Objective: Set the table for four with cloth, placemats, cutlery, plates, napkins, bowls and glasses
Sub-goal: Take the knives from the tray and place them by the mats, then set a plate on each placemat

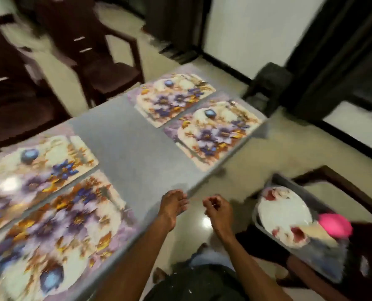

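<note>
Grey bin — floral plate inside

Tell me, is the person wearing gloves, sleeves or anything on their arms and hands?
No gloves. The left hand and right hand are bare, and both forearms are bare as far as the picture shows, with no sleeves in view. I see no watch, bracelet or ring, though the picture is blurry, so something small on the fingers could be missed.
</note>
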